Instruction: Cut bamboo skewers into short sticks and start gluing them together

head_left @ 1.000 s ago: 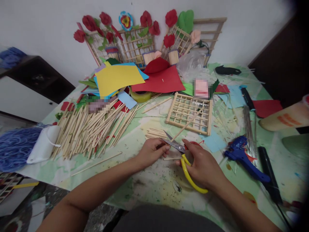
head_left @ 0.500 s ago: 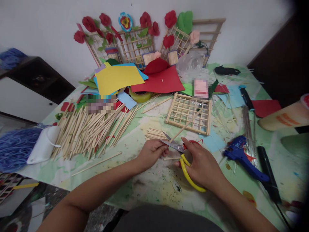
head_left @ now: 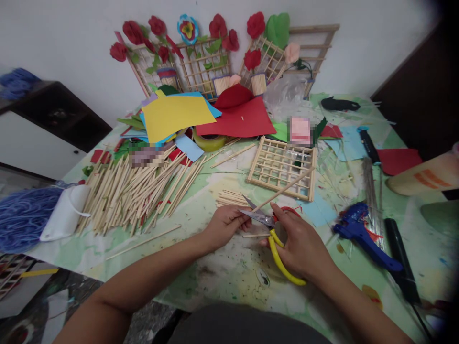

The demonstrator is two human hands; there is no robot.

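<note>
Above the stained tablecloth [head_left: 229,291], the right hand [head_left: 299,241] grips scissors [head_left: 278,253]; the left hand [head_left: 228,226] pinches a stick [head_left: 283,189].

The table's green-patterned cover [head_left: 179,277] bears a flat stick lattice [head_left: 256,160]; left of the lattice lie a broad heap of sticks [head_left: 125,196] and, nearer it, short sticks [head_left: 233,198]; to its right, a blue glue gun [head_left: 353,222]

Head-worn view, facing forward and down
</note>
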